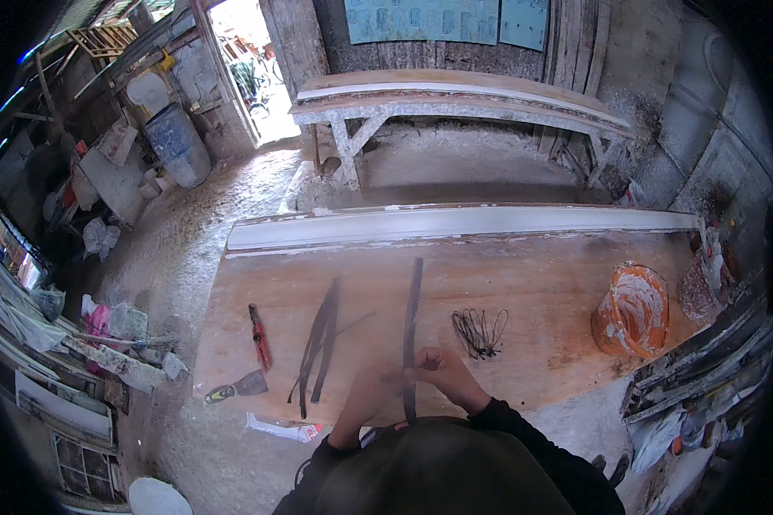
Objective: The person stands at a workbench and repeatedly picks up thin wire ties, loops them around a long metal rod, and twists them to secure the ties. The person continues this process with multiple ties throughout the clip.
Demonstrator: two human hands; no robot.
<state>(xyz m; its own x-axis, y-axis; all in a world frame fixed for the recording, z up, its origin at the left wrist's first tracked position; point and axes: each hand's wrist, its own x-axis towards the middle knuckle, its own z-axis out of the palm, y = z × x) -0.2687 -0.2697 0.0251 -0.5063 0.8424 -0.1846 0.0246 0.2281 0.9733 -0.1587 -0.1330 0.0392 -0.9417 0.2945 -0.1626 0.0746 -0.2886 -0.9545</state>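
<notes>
A long, narrow dark strip (413, 300) lies lengthwise on the wooden tabletop (524, 378), its near end close to my body. My left hand (376, 388) closes on the strip's left edge, its fingers hazy in the picture. From the other side, my right hand (448, 374) pinches at the same part with bent fingers. Both hands nearly meet over the strip. More dark strips (319, 339) lie to the left, some crossing each other. A loose bundle of thin dark strands (479, 333) rests to the right of my right hand.
At the table's left are a red-handled tool (259, 339) and a scraper (237, 388). An orange bucket (631, 309) smeared with white stands at the right. A long white moulding (455, 225) runs along the far edge. Beyond it stands a bench (361, 112).
</notes>
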